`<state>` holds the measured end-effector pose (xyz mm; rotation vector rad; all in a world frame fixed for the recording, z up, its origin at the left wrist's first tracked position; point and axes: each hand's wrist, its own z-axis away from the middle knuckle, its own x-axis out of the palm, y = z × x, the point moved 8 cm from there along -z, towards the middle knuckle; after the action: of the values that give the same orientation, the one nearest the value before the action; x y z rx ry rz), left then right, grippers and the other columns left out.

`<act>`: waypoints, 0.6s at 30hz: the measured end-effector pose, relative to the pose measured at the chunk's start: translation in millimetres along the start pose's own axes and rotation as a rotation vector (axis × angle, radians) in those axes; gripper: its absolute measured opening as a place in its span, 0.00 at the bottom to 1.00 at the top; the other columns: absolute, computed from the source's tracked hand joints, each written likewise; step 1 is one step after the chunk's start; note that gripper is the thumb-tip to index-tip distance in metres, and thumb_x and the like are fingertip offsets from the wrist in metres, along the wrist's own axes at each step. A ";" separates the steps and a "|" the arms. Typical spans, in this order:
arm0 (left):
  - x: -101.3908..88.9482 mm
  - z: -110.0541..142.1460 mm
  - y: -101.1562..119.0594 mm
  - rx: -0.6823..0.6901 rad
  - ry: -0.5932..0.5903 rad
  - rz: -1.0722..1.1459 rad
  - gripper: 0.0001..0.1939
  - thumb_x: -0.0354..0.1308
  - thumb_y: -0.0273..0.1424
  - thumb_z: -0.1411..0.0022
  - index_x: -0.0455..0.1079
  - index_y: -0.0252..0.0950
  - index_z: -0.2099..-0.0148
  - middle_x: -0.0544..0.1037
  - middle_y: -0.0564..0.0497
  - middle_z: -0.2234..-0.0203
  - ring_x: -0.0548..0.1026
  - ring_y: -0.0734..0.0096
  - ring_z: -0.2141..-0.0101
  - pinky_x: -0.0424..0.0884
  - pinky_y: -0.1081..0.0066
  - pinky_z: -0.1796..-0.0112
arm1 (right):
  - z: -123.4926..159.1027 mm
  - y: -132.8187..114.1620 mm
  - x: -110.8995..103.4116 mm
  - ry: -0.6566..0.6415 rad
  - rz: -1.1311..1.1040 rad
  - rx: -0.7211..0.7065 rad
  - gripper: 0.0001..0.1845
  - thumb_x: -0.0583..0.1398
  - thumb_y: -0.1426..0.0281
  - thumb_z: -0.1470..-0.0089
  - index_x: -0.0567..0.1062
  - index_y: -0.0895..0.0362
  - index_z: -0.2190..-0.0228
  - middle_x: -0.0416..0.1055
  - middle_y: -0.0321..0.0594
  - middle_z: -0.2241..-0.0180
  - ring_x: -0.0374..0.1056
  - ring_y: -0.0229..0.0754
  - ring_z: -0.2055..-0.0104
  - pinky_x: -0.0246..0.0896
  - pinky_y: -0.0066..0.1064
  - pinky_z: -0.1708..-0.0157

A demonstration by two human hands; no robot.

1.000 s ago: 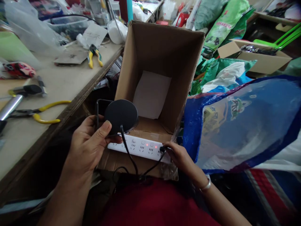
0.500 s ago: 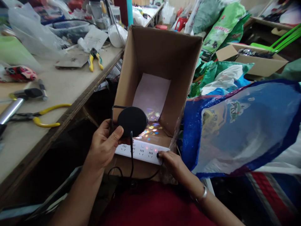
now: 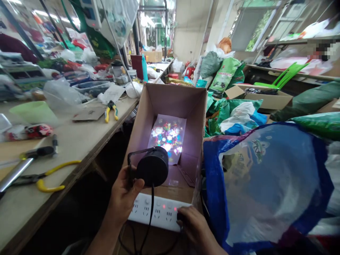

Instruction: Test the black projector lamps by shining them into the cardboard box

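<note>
My left hand (image 3: 126, 193) grips a round black projector light (image 3: 152, 167) by its side and bracket. A black cord hangs from its back. Its beam makes coloured spots on a white sheet of paper (image 3: 174, 138) inside an open cardboard box (image 3: 195, 124). Below the light, a white power strip (image 3: 159, 214) lies across the near end of the box, with two red lamps lit. At the strip's right end my right hand (image 3: 193, 221) is closed on a black plug, which sits at a socket; the fingers partly hide it.
On the left bench (image 3: 87, 131) lie yellow-handled pliers (image 3: 50, 177), smaller pliers (image 3: 111, 111) and a hammer-like tool (image 3: 23, 170). A blue-edged clear bag (image 3: 268, 184) stands close on the right. Behind it are sacks (image 3: 225, 76) and an open carton (image 3: 273, 99).
The view has tilted up. The projector light has turned toward the paper, and its coloured pattern has moved from the box's near flap onto the sheet, brighter. My right hand stays at the plug.
</note>
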<state>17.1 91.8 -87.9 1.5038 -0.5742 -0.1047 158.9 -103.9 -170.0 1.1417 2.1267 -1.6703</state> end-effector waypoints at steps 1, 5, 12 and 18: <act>-2.1 -1.1 -0.9 0.013 0.008 -0.011 0.22 0.69 0.34 0.53 0.67 0.40 0.57 0.72 0.56 0.69 0.71 0.77 0.71 0.70 0.77 0.68 | 0.1 0.9 0.5 0.014 0.004 -0.014 0.15 0.55 0.77 0.47 0.70 0.51 0.58 0.73 0.43 0.64 0.70 0.45 0.62 0.68 0.34 0.64; -6.2 -2.7 -3.7 0.029 0.019 -0.047 0.21 0.69 0.34 0.53 0.67 0.40 0.56 0.72 0.56 0.68 0.70 0.77 0.71 0.68 0.78 0.67 | -1.1 2.6 0.1 0.055 0.037 -0.047 0.11 0.55 0.75 0.46 0.72 0.52 0.61 0.72 0.44 0.66 0.70 0.45 0.65 0.69 0.33 0.68; 2.9 1.4 4.8 0.068 -0.019 -0.244 0.19 0.67 0.34 0.51 0.66 0.41 0.58 0.72 0.56 0.69 0.71 0.73 0.70 0.68 0.75 0.67 | -10.0 2.4 -6.7 0.078 -0.146 0.068 0.07 0.56 0.70 0.46 0.75 0.53 0.68 0.71 0.42 0.69 0.70 0.44 0.67 0.67 0.31 0.69; 17.6 19.5 4.4 0.192 -0.082 -0.590 0.16 0.64 0.33 0.48 0.66 0.43 0.58 0.75 0.55 0.72 0.74 0.66 0.72 0.69 0.72 0.71 | -12.0 21.9 -21.1 0.195 -0.718 0.603 0.11 0.61 0.60 0.47 0.71 0.55 0.69 0.71 0.44 0.59 0.70 0.46 0.63 0.67 0.33 0.66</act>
<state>22.8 67.3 -79.3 1.8267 -0.1919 -0.5827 191.5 -101.2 -169.7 0.6874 2.3985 -2.7561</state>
